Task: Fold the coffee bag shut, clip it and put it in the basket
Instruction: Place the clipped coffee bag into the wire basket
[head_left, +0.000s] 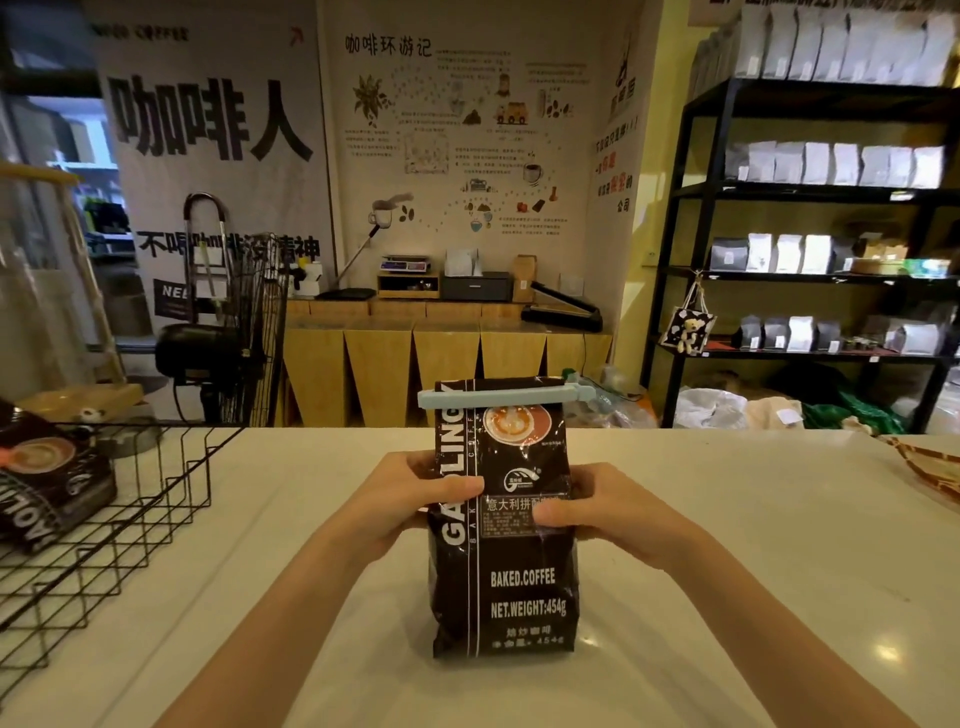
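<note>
At the far left sat the wire basket (119, 525), with one dark coffee bag (49, 473) already lying inside. On the white counter (753, 545), in the middle and near the person, a second coffee bag (511, 525) stood upright, well apart from the basket. The left hand (415, 499) gripped its left edge; the right hand (597, 509) clasped the right edge. One pale blue clip (506, 397) ran across the folded top. Two bags, one clip, one basket. The full bag looked fairly heavy, its foil soft and a little slick — best held at mid-body from both sides, not by the clip.
</note>
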